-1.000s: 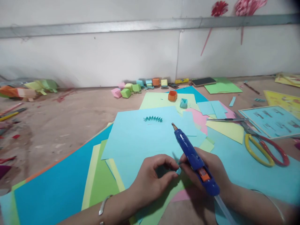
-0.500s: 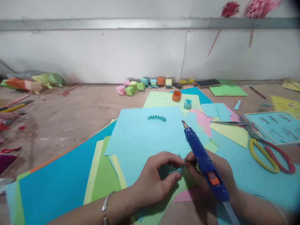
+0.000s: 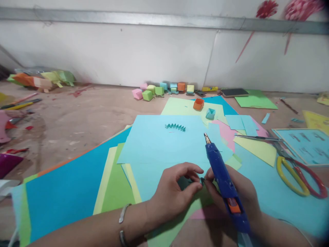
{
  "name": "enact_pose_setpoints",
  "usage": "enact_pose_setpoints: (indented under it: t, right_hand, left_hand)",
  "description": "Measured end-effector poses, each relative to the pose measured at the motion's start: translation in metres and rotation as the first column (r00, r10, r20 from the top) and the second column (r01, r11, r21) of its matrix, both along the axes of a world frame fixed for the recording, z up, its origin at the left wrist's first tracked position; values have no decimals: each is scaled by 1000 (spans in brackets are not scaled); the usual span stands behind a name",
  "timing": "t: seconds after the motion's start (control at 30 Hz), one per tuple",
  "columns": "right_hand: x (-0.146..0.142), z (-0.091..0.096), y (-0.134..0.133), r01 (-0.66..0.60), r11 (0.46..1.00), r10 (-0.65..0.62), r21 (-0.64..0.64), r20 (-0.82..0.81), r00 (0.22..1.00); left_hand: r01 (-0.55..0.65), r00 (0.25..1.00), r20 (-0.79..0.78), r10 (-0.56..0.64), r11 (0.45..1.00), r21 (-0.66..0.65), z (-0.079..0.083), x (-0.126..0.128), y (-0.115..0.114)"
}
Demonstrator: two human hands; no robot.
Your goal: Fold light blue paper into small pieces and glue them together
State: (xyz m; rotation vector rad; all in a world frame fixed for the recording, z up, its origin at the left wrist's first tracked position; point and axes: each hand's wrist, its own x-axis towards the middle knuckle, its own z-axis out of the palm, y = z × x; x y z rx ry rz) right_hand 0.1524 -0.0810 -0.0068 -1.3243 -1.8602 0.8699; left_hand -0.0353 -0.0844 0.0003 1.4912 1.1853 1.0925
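Observation:
My left hand (image 3: 172, 192) pinches a tiny teal paper piece (image 3: 201, 180) between thumb and fingertips, over a stack of light blue paper (image 3: 159, 144). My right hand (image 3: 240, 197) grips a blue glue gun (image 3: 224, 181) with an orange trigger, nozzle pointing up and away, while its fingertips also touch the same paper piece. A teal zigzag-folded strip (image 3: 175, 127) lies on the blue sheet farther back.
Coloured paper sheets cover the floor around me. Yellow-and-red scissors (image 3: 299, 169) lie at the right beside a printed blue sheet (image 3: 305, 144). Small paper boxes (image 3: 164, 90) line the wall; an orange box (image 3: 198, 103) and a teal one (image 3: 210, 113) sit nearer. A phone (image 3: 235, 92) lies behind.
The view has shifted slightly left and down. My fingers have closed tighter on the small teal piece; the glue gun stays in my right hand.

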Motion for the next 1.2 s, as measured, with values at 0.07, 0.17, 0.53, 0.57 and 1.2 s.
enact_pose_setpoints:
  t: [0.07, 0.17, 0.53, 0.57, 1.2]
  right_hand:
    - [1, 0, 0, -49, 996, 45, 76, 53, 998]
    - [3, -1, 0, -93, 983, 84, 157, 66, 994]
    - [0, 5, 3, -48, 988, 38, 144, 69, 997]
    - [-2, 6, 4, -39, 991, 33, 126, 48, 998]
    - [-5, 15, 11, -194, 893, 61, -407, -318, 946]
  left_hand:
    - [-18, 1000, 2, 18, 1000, -4, 0, 0, 0]
    - [-41, 999, -2, 41, 999, -7, 1, 0, 1]
    - [9, 992, -124, 17, 979, 203, -5, -3, 0]
    - [4, 992, -125, 22, 978, 207, -4, -3, -1]
    - [120, 978, -207, -39, 910, 397, 1, -5, 1]
